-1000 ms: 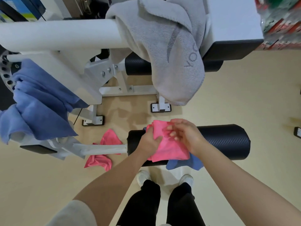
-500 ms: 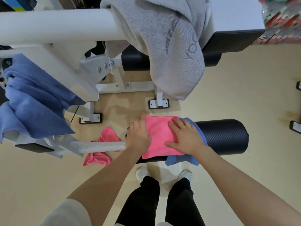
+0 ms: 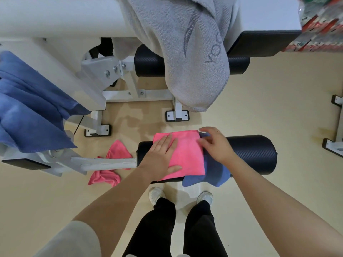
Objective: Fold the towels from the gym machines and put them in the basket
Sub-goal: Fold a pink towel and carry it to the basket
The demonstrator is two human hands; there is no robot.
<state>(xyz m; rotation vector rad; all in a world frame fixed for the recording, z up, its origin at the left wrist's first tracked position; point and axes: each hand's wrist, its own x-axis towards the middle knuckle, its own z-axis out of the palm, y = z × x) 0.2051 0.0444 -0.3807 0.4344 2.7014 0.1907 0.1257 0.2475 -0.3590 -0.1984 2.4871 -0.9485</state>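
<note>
- The pink towel [image 3: 185, 154] is soft cloth with a fine, fuzzy, matt look.
- The black roller pad [image 3: 252, 153] under it has a slightly shiny skin with a tiny woven pattern.
- The small blue towel [image 3: 213, 173] on the pad is fluffy matt cloth.
- The big blue towel [image 3: 31, 112] at the left edge is thick, soft cloth.
- The gray towel [image 3: 185, 58] is rough, looped cloth with darker letters.
- The machine frame [image 3: 61, 17] is smooth white painted metal with shiny bolts.
- The floor [image 3: 278, 101] is smooth, pale and a little glossy.
- The pink cloth on the floor [image 3: 111, 164] is crumpled and matt.
</note>
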